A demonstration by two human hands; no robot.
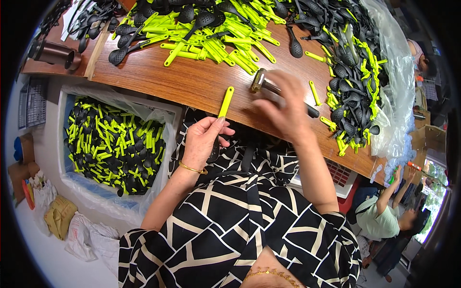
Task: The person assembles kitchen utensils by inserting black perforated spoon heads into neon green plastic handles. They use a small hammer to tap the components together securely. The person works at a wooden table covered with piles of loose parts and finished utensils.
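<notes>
My left hand (204,139) is closed on a slotted spoon, pinching its lime-green handle (226,102) over the table's near edge. The handle points up and away from me; a dark part below my fingers is mostly hidden. On the tabletop lies a hammer (312,111) with a brass-coloured head and a black grip. Above its shaft is my right hand (288,103), blurred by motion, thumb and fingers spread apart. The hammer's middle is hidden behind that hand.
Loose green handles (211,48) and black slotted spoons (295,45) pile along the table's far side. More spoons lie at right beside plastic sheeting (396,72). A lined bin (65,158) of spoons stands at left, near a brown flask (53,54). Another person (379,221) is at far right.
</notes>
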